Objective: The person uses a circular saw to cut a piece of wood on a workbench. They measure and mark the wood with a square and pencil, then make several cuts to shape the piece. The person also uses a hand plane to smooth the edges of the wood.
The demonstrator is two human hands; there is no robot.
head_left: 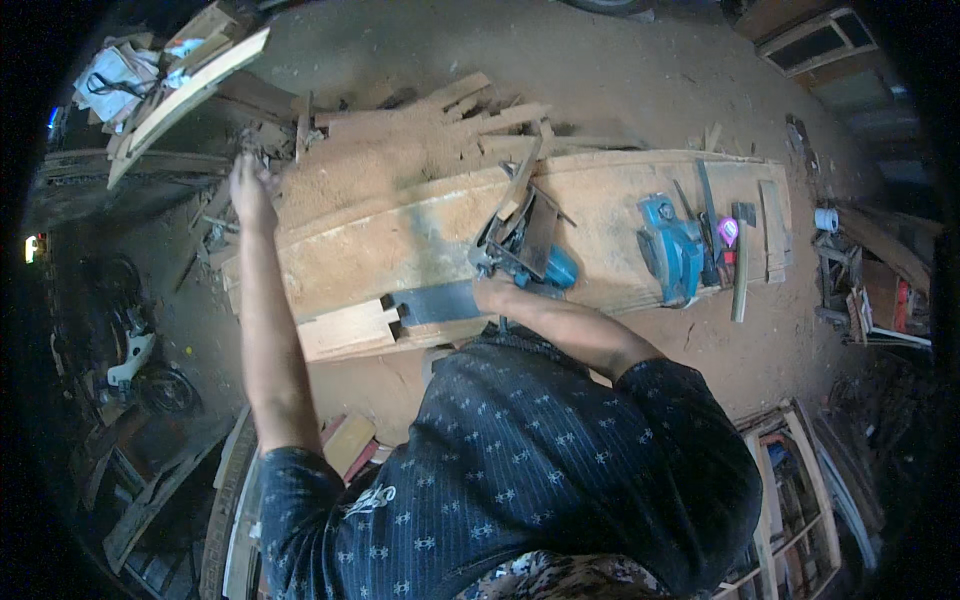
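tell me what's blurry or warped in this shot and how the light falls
In the head view, the left hand is smeared with motion blur at the workbench's far left end; the right hand by the blue power tool is sharper. The fisheye bows the long workbench edge and blackens the corners. Light is soft and even on the sawdust, while the left side sinks into shadow.

a blue electric planer is seen lying on a long wooden workbench, beside narrow wood strips. offcuts are piled on the sawdust-covered dirt floor. window frames are seen leaned at the lower right.
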